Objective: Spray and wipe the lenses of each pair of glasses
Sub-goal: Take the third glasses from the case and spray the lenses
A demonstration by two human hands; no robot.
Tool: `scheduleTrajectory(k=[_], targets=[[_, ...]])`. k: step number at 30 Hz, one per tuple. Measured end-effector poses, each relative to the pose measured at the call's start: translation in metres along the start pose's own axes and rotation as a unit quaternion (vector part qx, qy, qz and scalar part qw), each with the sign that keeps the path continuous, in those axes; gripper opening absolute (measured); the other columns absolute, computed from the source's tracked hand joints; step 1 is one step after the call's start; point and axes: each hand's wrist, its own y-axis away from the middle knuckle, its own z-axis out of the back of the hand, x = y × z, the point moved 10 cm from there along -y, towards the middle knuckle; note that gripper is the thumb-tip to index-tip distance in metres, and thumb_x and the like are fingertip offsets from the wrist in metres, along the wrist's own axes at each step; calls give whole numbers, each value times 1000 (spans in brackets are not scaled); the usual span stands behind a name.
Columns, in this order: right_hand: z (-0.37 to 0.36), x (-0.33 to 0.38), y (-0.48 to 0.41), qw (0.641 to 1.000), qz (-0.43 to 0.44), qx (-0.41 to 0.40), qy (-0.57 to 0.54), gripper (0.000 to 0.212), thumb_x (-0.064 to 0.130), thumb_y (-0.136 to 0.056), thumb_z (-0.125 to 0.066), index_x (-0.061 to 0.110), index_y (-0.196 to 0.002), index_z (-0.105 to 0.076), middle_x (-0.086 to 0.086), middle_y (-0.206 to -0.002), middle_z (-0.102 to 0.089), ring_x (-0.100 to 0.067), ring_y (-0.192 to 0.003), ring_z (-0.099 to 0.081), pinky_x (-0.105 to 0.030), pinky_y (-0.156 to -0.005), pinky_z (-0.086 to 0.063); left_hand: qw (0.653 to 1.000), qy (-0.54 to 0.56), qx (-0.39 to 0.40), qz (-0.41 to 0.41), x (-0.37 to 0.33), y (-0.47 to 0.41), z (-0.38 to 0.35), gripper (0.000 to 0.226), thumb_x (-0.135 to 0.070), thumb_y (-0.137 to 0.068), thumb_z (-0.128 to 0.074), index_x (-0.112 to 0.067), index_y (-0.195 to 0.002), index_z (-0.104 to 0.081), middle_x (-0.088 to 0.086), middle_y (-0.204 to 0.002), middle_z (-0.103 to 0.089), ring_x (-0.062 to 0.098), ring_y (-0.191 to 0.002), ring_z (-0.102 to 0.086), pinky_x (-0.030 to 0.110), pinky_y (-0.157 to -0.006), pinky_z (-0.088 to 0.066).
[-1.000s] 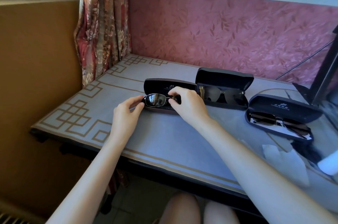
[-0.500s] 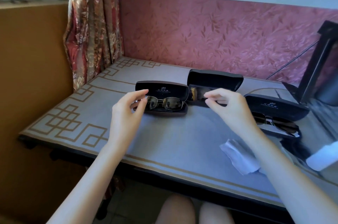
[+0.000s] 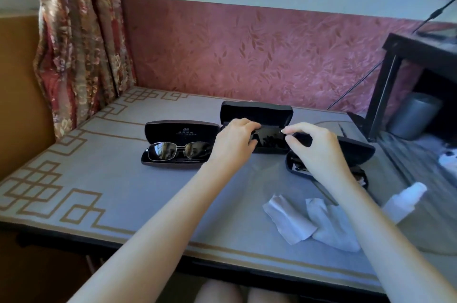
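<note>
Grey tabletop: dark sunglasses gripped in the middle case.
Left hand and right hand each pinch-grip an end; spray bottle and wipes lie aside, so this pair seems uncleaned.

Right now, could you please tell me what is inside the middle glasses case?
The middle case contains dark sunglasses, held at each end by the left hand and right hand. One lens shows; the left hand covers the other.
</note>
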Motion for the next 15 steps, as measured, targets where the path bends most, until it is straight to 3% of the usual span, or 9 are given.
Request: scheduleTrajectory(k=[4,8,11,15], targets=[[4,2,2,1000,15,-17,-18,17,9,-90,-63,20,-98,-73,7,-104,-72,-10,-103,-62,-15,-89,-40,999,-42,14,8,0,-19,-11,41,-15,-94,-55,-16,-135,-52,1,-131,-56,19,-129,-42,40,-92,-48],[4,-2,7,997,9,-23,-69,17,8,-91,-63,17,-98,-74,9,-106,-71,0,-99,-61,1,-84,-35,994,-78,57,42,4,-29,-28,33,-12,-92,-54,-11,-125,-59,7,-123,-59,24,-119,-49,37,-84,-50],[10,-5,14,993,2,-53,-107,17,7,-91,-62,18,-94,-74,9,-106,-72,-1,-92,-63,-3,-76,-41,991,-103,49,66,9,-30,-31,26,-9,-91,-54,-8,-116,-62,9,-115,-62,27,-111,-54,36,-78,-47],[14,-8,20,990,-2,-67,-125,18,7,-91,-61,19,-95,-74,13,-105,-72,-23,-87,-66,-25,-79,-48,994,-84,4,68,6,-29,-24,28,-10,-91,-53,-11,-116,-65,6,-113,-64,26,-109,-55,33,-76,-45]])
